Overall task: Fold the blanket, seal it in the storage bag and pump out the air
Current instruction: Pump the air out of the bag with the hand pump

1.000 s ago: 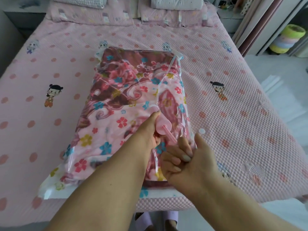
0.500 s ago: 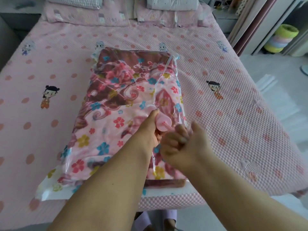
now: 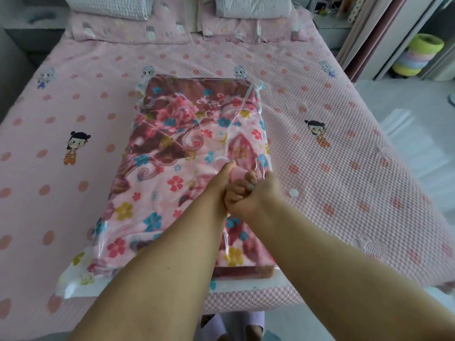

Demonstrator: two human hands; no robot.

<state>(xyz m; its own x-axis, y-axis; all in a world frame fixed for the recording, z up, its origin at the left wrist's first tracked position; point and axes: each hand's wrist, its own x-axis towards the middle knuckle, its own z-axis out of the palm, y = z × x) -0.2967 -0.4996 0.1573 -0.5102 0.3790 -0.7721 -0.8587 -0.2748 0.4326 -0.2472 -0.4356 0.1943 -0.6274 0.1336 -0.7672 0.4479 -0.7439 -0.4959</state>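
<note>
The folded floral blanket [image 3: 172,153] lies inside a clear plastic storage bag [image 3: 73,279] on the bed. A small pink hand pump [image 3: 237,174] stands on the bag near its right side, mostly hidden by my hands. My left hand [image 3: 219,180] grips the pump's body against the bag. My right hand [image 3: 251,195] is curled into a fist round the pump's handle, pressed close against my left hand. The pump's rod is hidden.
The pink dotted bedspread [image 3: 344,188] covers the bed. Pillows [image 3: 251,6] lie at the headboard. A small white cap [image 3: 293,192] rests on the bedspread right of the bag. Stacked coloured rings [image 3: 418,55] stand on the floor at the right. My slippered feet [image 3: 236,323] are at the bed's foot.
My right hand has pushed the pump handle down toward my left hand; the pink rod seen earlier is now hidden. The left hand stays on the pump body.
</note>
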